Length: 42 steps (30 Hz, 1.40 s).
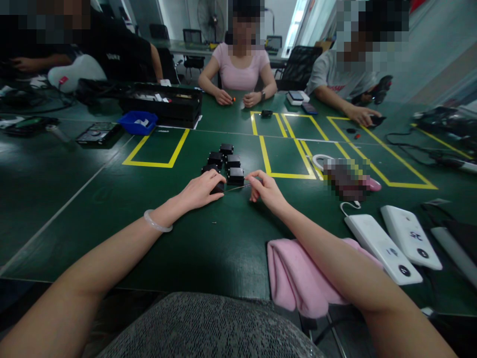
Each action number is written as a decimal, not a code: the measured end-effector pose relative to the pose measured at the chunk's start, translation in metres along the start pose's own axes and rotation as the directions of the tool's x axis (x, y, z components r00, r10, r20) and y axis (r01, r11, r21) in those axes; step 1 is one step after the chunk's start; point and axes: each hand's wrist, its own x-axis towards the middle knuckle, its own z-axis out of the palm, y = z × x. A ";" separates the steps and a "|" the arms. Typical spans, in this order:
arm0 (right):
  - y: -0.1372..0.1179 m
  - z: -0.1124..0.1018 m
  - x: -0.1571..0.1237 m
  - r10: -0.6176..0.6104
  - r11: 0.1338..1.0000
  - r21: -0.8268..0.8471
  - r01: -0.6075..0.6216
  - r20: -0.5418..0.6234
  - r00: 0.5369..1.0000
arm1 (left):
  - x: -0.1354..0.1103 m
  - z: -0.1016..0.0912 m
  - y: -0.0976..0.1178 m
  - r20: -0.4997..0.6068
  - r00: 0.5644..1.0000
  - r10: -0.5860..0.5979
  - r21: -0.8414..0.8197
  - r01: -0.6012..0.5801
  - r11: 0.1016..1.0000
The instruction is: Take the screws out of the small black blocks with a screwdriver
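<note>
My left hand (201, 190) rests on the green table (112, 199), its fingers curled over a small black block (218, 188) at the near end of a cluster of several small black blocks (226, 161). My right hand (265, 189) is beside it, fingers pinched on a thin metal rod (236, 187) that points toward the block under my left hand. A pale bangle (156, 223) sits on my left wrist. A tiny dark speck (214, 222) lies on the table near my left forearm.
A pink cloth (294, 278) lies under my right forearm; two white power banks (395, 243) lie to its right. Yellow tape rectangles (283, 149) mark the table. A black tray (164, 102) and blue bin (138, 122) stand at the far left. Three other people sit across the table.
</note>
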 end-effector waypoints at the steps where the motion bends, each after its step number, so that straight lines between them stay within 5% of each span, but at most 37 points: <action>1: 0.000 0.000 0.000 0.002 1.000 -0.010 -0.002 0.002 1.000 | 0.000 0.000 0.000 0.001 1.000 -0.002 0.004 0.002 1.000; 42: 0.002 -0.002 0.001 0.005 1.000 -0.020 -0.005 0.021 1.000 | 0.000 0.002 -0.002 -0.009 1.000 -0.002 0.012 0.002 1.000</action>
